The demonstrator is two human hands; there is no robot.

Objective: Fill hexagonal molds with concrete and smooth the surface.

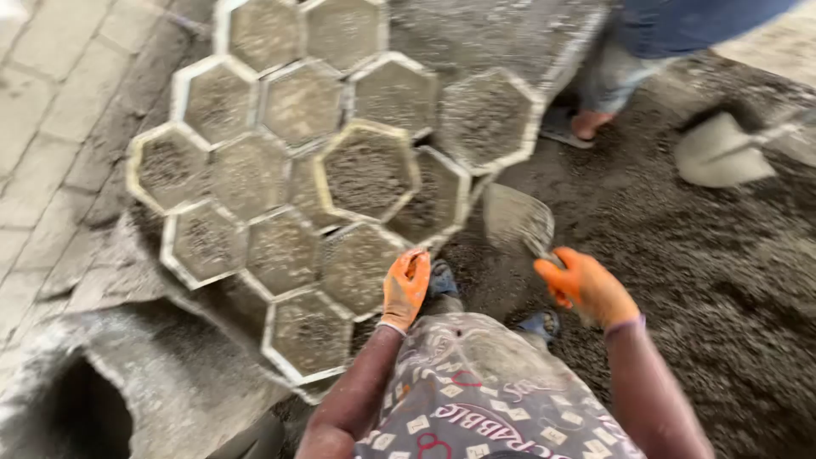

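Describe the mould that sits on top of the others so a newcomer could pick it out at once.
Start at the cluster of hexagonal moulds filled with grey mix, left of the loose heap. Near its middle, above the left hand in an orange glove, lies the raised mould. It overlaps its neighbours at a skewed angle, and its rim looks yellowish against their paler ones.

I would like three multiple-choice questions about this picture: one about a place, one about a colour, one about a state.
1. Where is the right hand?
A. on the trowel's handle
B. on a mould
C. on the far shovel

2. What colour are the gloves?
A. blue
B. orange
C. black

3. The hexagonal moulds are
A. empty
B. filled with grey mix
C. stacked upright

Answers:
1 A, its fingers wrap the handle of the trowel.
2 B, both the right and the left hand show orange.
3 B, grey mix reaches their rims.
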